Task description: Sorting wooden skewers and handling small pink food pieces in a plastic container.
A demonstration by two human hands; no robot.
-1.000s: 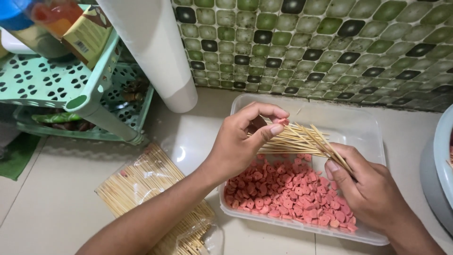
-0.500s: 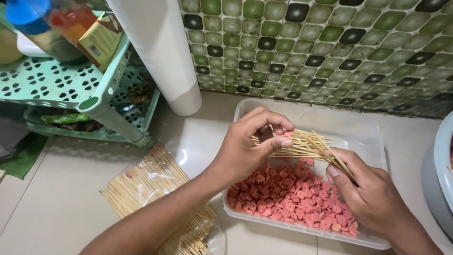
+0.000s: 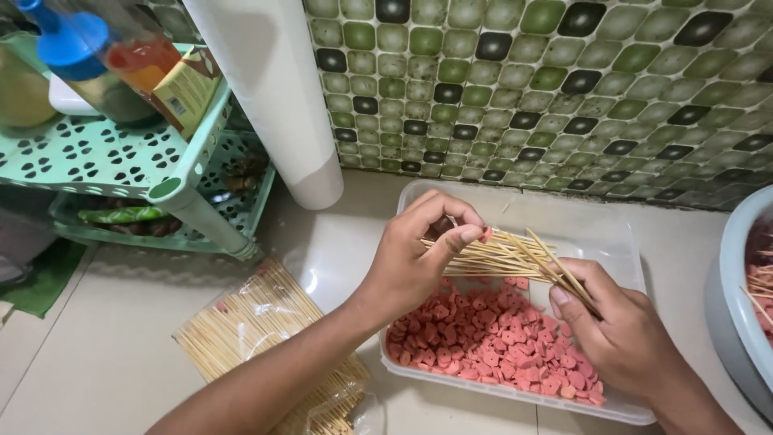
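My right hand [image 3: 624, 334] grips a bundle of thin wooden skewers [image 3: 507, 256] that fans out to the left over a clear plastic tray [image 3: 600, 225]. My left hand [image 3: 419, 258] pinches a small pink sausage slice at the tips of those skewers with thumb and forefinger. The tray holds a heap of pink sausage slices [image 3: 491, 338] in its near half. Both hands hover just above the slices.
A clear bag of wooden skewers [image 3: 250, 322] lies on the tiled floor under my left forearm. A green plastic rack [image 3: 121, 153] with bottles stands at the left, a white pipe [image 3: 282, 105] beside it. A pale blue basin [image 3: 737, 314] sits at the right edge. Mosaic wall behind.
The view has shifted slightly. My left fingers have closed tighter at the skewer tips, with a pink slice between them. The right hand keeps its hold on the bundle.
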